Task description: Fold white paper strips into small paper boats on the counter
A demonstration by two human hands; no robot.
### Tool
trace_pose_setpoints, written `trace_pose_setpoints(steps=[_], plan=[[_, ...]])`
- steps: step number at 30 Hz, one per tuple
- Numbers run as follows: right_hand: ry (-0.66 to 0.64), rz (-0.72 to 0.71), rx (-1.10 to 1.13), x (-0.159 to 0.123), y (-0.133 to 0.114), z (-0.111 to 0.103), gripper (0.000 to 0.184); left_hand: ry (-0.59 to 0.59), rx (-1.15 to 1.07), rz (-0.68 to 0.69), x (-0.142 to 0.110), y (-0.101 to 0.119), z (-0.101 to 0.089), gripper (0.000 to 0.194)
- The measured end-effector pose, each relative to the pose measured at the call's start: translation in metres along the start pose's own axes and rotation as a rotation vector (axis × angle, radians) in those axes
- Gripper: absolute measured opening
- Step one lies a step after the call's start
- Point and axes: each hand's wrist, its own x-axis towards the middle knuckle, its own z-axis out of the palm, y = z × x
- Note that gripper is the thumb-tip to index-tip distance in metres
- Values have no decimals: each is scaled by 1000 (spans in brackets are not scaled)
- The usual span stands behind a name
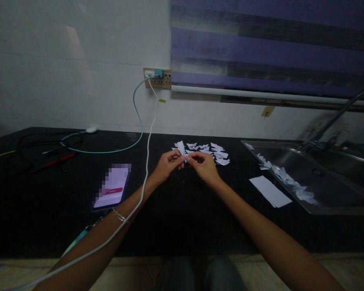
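Between my two hands, above the black countertop, is a folded piece of white paper [180, 147]. My left hand [168, 165] pinches it from the left, with the fingers curled behind it. From the right, my right hand [204, 165] pinches its lower edge, and the two thumbs nearly meet. Just behind my hands stand several small folded white paper boats [221, 154] in loose rows. A stack of flat white paper sheets [270, 191] lies to the right of my right forearm.
More folded papers line the rim of a steel sink [311, 208] on the right, under a faucet [336, 115]. A phone [113, 188] lies on the left of the black countertop [182, 218]. A white cable [147, 161] crosses my left forearm; a teal cable [109, 152] loops behind.
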Motion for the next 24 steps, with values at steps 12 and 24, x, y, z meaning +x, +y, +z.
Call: trace_pose_setpoints(steps=[12, 24], plan=[[155, -34, -89, -1, -4, 2, 18, 70, 260, 97, 1, 5, 3, 44], [95, 0, -15, -9, -11, 12, 15, 94, 354, 114, 2, -4, 1, 44]])
